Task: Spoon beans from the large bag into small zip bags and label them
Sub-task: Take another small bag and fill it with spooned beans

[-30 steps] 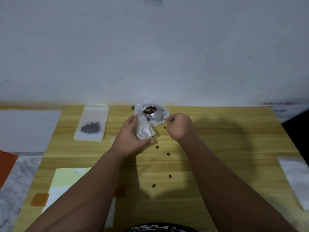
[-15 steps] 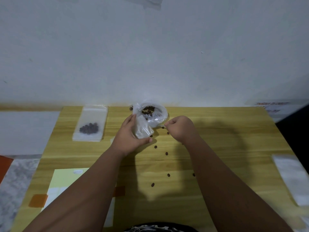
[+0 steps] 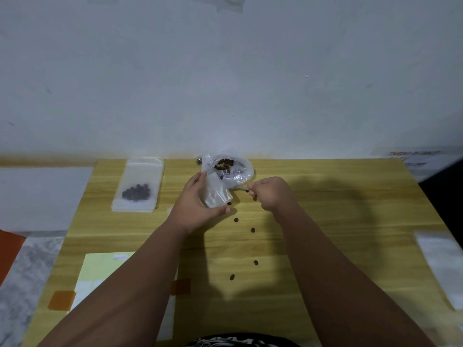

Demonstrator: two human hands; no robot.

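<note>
The large clear bag (image 3: 231,166) with brown beans inside sits at the far middle of the wooden table (image 3: 338,221). My left hand (image 3: 198,204) grips a small zip bag (image 3: 216,194) upright just in front of it. My right hand (image 3: 271,194) pinches the thin handle of a spoon (image 3: 240,187); its bowl reaches into the bags and is mostly hidden by plastic. Several loose beans (image 3: 253,230) lie scattered on the table between my arms. A filled small zip bag (image 3: 137,186) lies flat at the far left.
A yellow label sheet (image 3: 100,269) with orange tabs lies at the near left. Flat clear bags (image 3: 443,266) lie at the table's right edge. A white wall stands right behind the table, and a grey marble floor shows on the left.
The spoon's bowl, seen above the bag mouth a second ago, has dipped down inside the plastic. My right hand dropped slightly. More loose beans lie near my right hand.
</note>
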